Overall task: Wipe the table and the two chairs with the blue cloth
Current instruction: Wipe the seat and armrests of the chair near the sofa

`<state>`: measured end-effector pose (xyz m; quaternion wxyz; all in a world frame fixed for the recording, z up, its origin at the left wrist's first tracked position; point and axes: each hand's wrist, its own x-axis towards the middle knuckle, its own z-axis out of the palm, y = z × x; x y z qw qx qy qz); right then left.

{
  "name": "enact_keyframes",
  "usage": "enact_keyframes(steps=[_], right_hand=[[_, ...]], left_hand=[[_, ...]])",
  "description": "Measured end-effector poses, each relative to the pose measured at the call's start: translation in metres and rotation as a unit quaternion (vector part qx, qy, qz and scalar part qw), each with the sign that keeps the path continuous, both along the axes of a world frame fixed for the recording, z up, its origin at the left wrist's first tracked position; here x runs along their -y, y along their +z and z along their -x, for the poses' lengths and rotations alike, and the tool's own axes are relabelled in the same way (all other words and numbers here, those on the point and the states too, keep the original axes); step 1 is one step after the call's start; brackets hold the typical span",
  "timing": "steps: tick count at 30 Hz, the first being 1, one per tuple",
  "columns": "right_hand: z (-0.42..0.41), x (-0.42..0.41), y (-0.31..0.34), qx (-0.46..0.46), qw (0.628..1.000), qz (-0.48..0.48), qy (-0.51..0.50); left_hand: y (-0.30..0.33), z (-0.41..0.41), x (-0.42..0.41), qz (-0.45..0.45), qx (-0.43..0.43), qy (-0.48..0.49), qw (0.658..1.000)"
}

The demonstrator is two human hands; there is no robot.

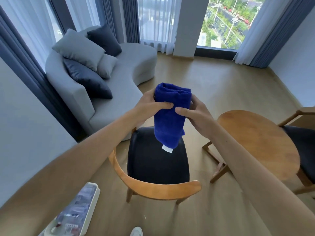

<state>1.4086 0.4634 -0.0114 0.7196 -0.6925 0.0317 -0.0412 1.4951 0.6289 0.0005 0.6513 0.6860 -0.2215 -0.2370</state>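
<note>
A person is holding a folded blue cloth [172,114] up in the air with both hands, directly above the black seat of the nearer chair [158,160]. The left hand [150,108] is pinching the cloth's left edge, thumb on the front; the right hand [192,113] is gripping the right edge the same way. The cloth is hanging in a thick, soft bundle with a small white label [167,149] dangling at the bottom. It is looking light, plush and floppy, so bunching it in one palm is probably the surest hold for wiping. The round wooden table [259,142] is standing just right of the chair, partly hidden by the right forearm. A second chair [301,143] is sitting beyond the table at the picture's right edge. A grey sofa [119,79] with cushions is standing behind, well apart.
</note>
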Motion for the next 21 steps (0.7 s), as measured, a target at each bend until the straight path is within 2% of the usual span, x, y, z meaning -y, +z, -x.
enact_keyframes(steps=[2, 4, 6, 9, 11, 14, 16, 19, 21], right_hand=[[0.004, -0.003, -0.015, -0.029, 0.999, 0.007, 0.023], [0.009, -0.006, -0.026, -0.045, 0.999, 0.019, -0.005], [0.013, -0.008, -0.036, -0.063, 0.996, 0.053, -0.033], [0.022, -0.012, -0.071, -0.125, 0.981, 0.144, -0.034], [0.032, -0.014, -0.109, -0.186, 0.960, 0.209, -0.033], [0.047, -0.022, -0.168, -0.267, 0.923, 0.276, -0.026], [0.056, -0.030, -0.201, -0.296, 0.915, 0.274, -0.008], [0.064, -0.038, -0.246, -0.346, 0.918, 0.193, 0.027], [0.072, -0.043, -0.279, -0.373, 0.902, 0.213, 0.043]], left_hand=[[-0.005, 0.005, 0.005, 0.017, -0.037, 0.026, 0.999], [-0.017, 0.008, 0.007, 0.020, -0.084, 0.035, 0.996], [-0.034, 0.010, 0.002, 0.001, -0.124, 0.005, 0.992], [-0.072, 0.006, -0.015, -0.145, -0.097, -0.026, 0.984], [-0.108, 0.002, -0.038, -0.254, -0.080, 0.030, 0.963], [-0.169, 0.006, -0.083, -0.322, -0.117, 0.086, 0.935], [-0.204, 0.012, -0.108, -0.351, -0.152, 0.105, 0.918], [-0.241, 0.022, -0.133, -0.380, -0.179, 0.121, 0.899], [-0.265, 0.029, -0.143, -0.392, -0.181, 0.122, 0.894]])
